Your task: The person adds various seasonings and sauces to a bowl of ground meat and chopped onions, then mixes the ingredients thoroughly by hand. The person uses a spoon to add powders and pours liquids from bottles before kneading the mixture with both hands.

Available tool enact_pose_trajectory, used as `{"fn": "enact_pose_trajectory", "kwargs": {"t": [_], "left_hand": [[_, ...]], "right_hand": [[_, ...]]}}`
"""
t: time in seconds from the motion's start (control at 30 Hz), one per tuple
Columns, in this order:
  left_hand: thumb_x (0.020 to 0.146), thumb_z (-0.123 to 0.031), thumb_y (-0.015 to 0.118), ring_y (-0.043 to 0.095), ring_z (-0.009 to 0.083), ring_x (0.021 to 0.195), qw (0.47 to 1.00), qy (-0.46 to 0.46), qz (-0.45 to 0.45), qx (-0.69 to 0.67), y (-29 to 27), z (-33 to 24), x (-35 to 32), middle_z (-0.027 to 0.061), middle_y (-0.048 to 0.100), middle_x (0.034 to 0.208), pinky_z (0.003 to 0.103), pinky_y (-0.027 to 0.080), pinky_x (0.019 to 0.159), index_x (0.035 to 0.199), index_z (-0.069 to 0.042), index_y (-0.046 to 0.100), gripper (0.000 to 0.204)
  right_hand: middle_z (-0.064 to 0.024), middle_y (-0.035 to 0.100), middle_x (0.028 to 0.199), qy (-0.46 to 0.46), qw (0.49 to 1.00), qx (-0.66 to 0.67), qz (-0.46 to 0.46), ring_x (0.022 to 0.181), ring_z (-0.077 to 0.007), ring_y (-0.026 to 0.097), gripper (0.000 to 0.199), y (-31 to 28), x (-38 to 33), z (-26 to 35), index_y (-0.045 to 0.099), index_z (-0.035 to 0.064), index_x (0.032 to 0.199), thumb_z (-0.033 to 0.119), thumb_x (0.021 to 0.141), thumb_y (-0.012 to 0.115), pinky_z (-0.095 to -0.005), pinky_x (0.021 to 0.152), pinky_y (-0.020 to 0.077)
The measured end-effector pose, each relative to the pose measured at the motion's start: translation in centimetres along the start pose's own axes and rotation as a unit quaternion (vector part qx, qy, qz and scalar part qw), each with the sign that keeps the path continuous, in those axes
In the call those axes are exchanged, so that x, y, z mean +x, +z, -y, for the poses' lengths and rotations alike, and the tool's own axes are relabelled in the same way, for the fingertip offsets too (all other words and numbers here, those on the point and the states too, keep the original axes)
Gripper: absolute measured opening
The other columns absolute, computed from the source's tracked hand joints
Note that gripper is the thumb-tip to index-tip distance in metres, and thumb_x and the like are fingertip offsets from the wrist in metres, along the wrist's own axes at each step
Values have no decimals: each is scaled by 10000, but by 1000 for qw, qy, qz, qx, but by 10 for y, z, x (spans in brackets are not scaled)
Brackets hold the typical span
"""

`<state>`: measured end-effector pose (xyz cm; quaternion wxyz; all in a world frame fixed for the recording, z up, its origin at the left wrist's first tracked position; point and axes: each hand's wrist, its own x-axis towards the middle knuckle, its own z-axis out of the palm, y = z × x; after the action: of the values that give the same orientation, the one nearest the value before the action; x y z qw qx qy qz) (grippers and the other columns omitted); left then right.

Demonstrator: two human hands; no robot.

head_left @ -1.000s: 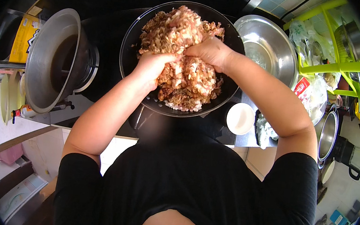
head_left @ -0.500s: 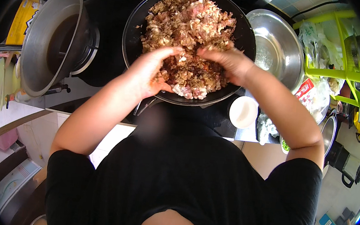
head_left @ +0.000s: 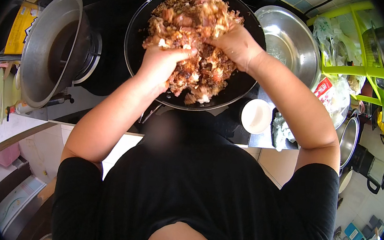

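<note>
A wide black pan sits on the dark stovetop and holds a big heap of brown minced meat mix with pale bits in it. My left hand is pressed into the near left side of the heap, fingers curled around a clump. My right hand grips the mix on the right side, fingers buried in it. Both forearms reach up from my black shirt at the lower part of the view.
A large steel pot stands on the left burner. An empty steel bowl lies right of the pan, a small white cup near its front. A green rack with bags and a blender jug are at the right.
Both hands have shifted within the heap, gathering and lifting the mix higher toward the pan's far side. The view has tilted slightly.
</note>
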<state>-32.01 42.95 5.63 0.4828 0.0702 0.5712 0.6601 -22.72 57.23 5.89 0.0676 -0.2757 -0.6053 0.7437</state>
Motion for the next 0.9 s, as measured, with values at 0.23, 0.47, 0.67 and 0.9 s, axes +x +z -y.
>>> {"fn": "enact_pose_trajectory", "kwargs": {"t": [0.23, 0.47, 0.67, 0.9], "left_hand": [[812, -46, 570, 621, 202, 869, 999, -5, -18, -45, -9, -11, 5, 128, 617, 996, 327, 528, 740, 1071, 14, 556, 266], [829, -213, 593, 587, 232, 973, 984, -125, -12, -124, -6, -18, -11, 142, 574, 1088, 385, 510, 805, 1152, -13, 493, 393], [764, -310, 658, 576, 204, 975, 980, -169, 20, -103, -3, -2, 22, 95, 586, 1078, 400, 478, 835, 1134, -62, 523, 466], [817, -109, 552, 598, 226, 918, 992, -104, -34, -61, 3, -2, 19, 120, 596, 1023, 386, 511, 782, 1107, -27, 524, 303]], "right_hand": [[-228, 595, 768, -26, 918, -387, -83, 735, -361, 580, 456, -16, 13, 27, 612, -35, 864, 402, 815, 493, -374, 719, 451], [-190, 525, 1031, 38, 916, -394, -72, 982, -237, 485, 736, -30, 41, -5, 408, -39, 1149, 385, 645, 738, -344, 735, 446], [-226, 564, 1097, 171, 981, -20, 90, 1180, -316, 384, 494, -22, 41, -40, 595, -8, 1008, 268, 622, 732, -573, 986, 223], [-144, 636, 859, 70, 994, -44, 76, 772, -188, 586, 286, -1, 23, -16, 618, -72, 910, 64, 659, 630, -328, 734, 461]]}}
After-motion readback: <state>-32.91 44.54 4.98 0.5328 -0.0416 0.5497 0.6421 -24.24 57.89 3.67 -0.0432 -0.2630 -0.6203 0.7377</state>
